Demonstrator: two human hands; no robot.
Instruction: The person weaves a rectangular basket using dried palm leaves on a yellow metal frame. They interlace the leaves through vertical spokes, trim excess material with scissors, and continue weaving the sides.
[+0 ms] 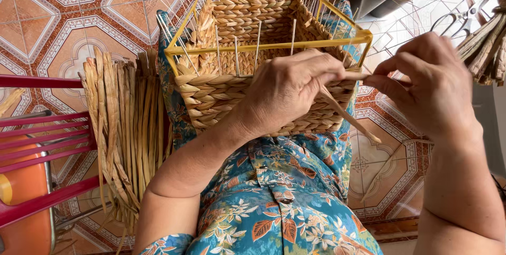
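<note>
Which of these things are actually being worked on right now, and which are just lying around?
In hand:
- woven basket on its yellow wire frame
- straw strand, pinched between left hand and right hand

Lying about:
- bundle of dried straw on the floor
- scissors
- red chair

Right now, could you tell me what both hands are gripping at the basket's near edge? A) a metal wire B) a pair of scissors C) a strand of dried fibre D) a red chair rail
C: the left hand and right hand both pinch a tan strand of dried fibre against the woven basket; the scissors lie untouched beyond.
</note>
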